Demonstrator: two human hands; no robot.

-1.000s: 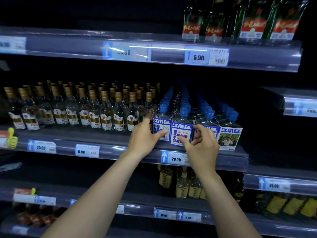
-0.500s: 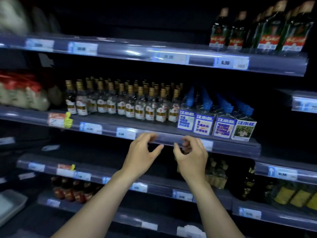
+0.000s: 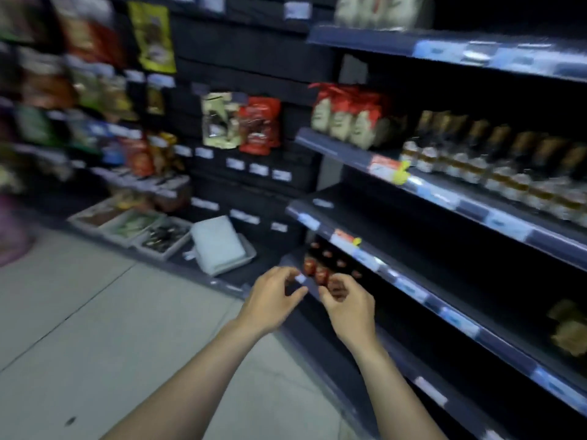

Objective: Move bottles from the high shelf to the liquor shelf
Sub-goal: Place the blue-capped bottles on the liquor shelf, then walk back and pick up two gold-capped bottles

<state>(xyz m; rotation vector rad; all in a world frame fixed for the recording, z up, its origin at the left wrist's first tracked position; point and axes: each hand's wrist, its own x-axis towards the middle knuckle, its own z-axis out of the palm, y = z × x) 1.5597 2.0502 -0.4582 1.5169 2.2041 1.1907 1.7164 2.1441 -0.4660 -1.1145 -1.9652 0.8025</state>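
Observation:
The picture is blurred by motion. My left hand (image 3: 273, 296) and my right hand (image 3: 349, 304) hang side by side in front of me, low and left of the liquor shelves, fingers loosely curled and apart, holding nothing. Small gold-capped bottles (image 3: 495, 166) stand in rows on the dark liquor shelf (image 3: 444, 198) at the right. Red-capped bottles (image 3: 320, 268) sit on a lower shelf just beyond my fingertips. The blue-capped bottles are out of view.
Red and beige bags (image 3: 346, 119) stand at the left end of the bottle shelf. Snack packets (image 3: 152, 36) hang on the wall at the left. Grey trays (image 3: 133, 223) and a white folded bag (image 3: 219, 242) lie on a low ledge. Pale floor (image 3: 95, 328) spreads below.
My view has swung left and down, away from the blue-capped bottles toward the aisle corner and floor. Both hands have dropped from the shelf edge, still holding nothing.

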